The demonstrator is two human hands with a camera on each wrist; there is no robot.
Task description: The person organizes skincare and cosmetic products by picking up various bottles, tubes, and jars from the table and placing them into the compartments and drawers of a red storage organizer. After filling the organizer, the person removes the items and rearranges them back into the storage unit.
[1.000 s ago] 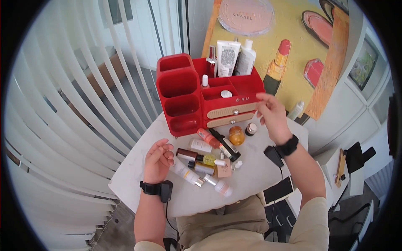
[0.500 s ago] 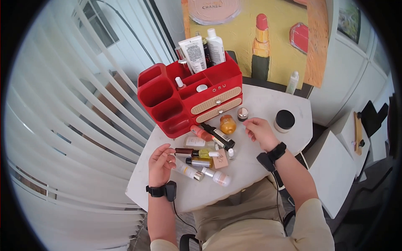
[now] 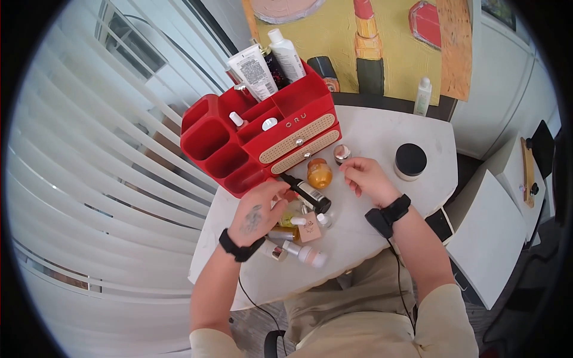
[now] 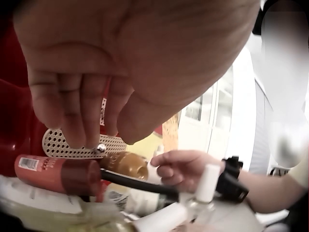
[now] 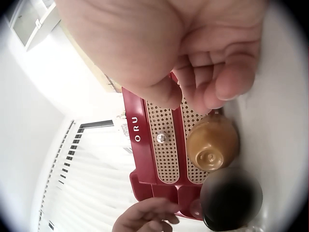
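In the head view the left hand (image 3: 258, 216) is over the pile of cosmetics, partly hiding a coral bottle; the left wrist view shows its fingers loosely bent above that coral bottle (image 4: 58, 175), holding nothing. The right hand (image 3: 371, 180) hovers by a small dark-based jar (image 3: 342, 154), right of an amber bottle (image 3: 319, 173); its fingers are relaxed and grip nothing in the right wrist view. Between the hands lie a black bottle (image 3: 310, 196), a pink card box (image 3: 310, 227) and a white-capped pink bottle (image 3: 305, 253).
A red organizer (image 3: 288, 129) with tubes and bottles in it stands at the back left of the table. A black-lidded jar (image 3: 410, 161) is at the right, a small bottle (image 3: 422, 96) at the back edge. Blinds (image 3: 119, 197) hang along the left.
The left hand has moved right and up, from beside the pile to over it, its back now facing the head camera. The right hand has come nearer the small jar. The head view has shifted.
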